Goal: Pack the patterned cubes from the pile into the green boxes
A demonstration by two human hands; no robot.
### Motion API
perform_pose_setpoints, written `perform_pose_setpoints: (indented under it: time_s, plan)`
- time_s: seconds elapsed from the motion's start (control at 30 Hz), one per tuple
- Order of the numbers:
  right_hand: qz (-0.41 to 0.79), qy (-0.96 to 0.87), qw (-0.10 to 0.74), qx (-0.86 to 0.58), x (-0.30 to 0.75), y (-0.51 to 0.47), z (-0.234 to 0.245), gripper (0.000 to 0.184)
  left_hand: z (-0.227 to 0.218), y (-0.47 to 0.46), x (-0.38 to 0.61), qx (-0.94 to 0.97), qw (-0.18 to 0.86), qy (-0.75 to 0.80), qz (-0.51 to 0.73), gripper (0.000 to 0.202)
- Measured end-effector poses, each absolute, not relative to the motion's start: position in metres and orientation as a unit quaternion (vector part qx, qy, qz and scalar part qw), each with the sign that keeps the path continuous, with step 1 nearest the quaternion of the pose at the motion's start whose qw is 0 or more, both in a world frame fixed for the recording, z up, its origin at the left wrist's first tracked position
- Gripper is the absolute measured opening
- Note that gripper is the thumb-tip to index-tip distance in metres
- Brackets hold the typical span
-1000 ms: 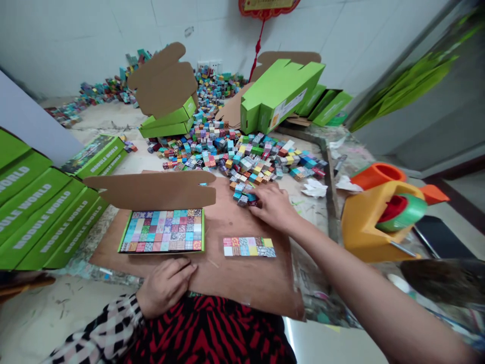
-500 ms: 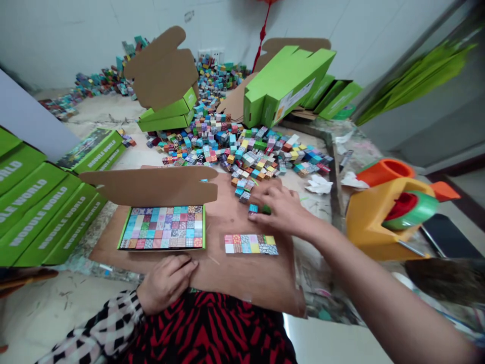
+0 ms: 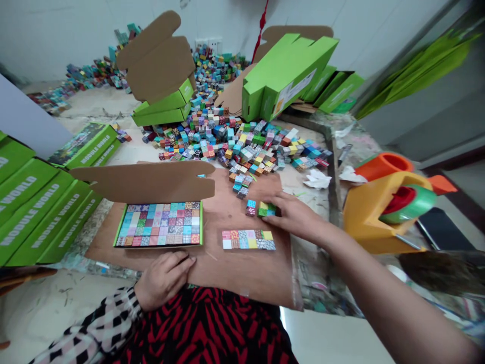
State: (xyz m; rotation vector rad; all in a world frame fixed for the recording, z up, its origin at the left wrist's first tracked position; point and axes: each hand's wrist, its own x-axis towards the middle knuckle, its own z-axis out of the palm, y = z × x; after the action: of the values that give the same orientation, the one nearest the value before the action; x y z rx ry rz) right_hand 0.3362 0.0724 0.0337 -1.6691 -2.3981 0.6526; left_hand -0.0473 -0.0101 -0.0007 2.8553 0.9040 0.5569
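Note:
My right hand [image 3: 297, 215] has its thumb and fingers around a small group of patterned cube blocks [image 3: 267, 209], with green and yellow faces showing, low over the brown board [image 3: 227, 275]. Just left of them a blue-and-maroon block pair [image 3: 250, 208] stands apart. A neat two-row strip of blocks [image 3: 248, 240] lies nearer to me. The open box [image 3: 202, 224], filled with rows of patterned blocks [image 3: 159, 225], sits to the left, its cardboard lid [image 3: 147, 182] raised behind. My left hand [image 3: 165, 279] rests closed at the board's front edge, below the box, with nothing visible in it.
Loose blocks [image 3: 227, 139] spread in a big heap behind the board. Green boxes [image 3: 45, 217] are stacked on the left; more green boxes [image 3: 288, 76] stand at the back. A yellow tape dispenser [image 3: 364, 222] and crumpled tissue [image 3: 317, 179] are at the right.
My right hand has shifted slightly right, away from the blue-and-maroon blocks, which now stand free. The green and yellow blocks are more visible at its fingertips. My left hand stays put.

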Motion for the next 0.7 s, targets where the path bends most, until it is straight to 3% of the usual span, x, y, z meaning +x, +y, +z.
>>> perform_pose_setpoints:
  time_s: [0.27, 0.53, 0.7]
  plan:
    - [0.230, -0.759, 0.058, -0.606, 0.316, 0.062, 0.043, 0.060, 0.003, -0.010, -0.045, 0.934, 0.046, 0.300, 0.191, 0.032]
    - [0.172, -0.773, 0.041, -0.610, 0.301, 0.066, 0.034, 0.043, 0.003, -0.009, -0.044, 0.934, 0.041, 0.298, 0.191, 0.031]
    - [0.230, -0.770, 0.050, -0.592, 0.306, 0.066, 0.044, 0.050, 0.003, -0.009, -0.044, 0.933, 0.039, 0.302, 0.193, 0.031]
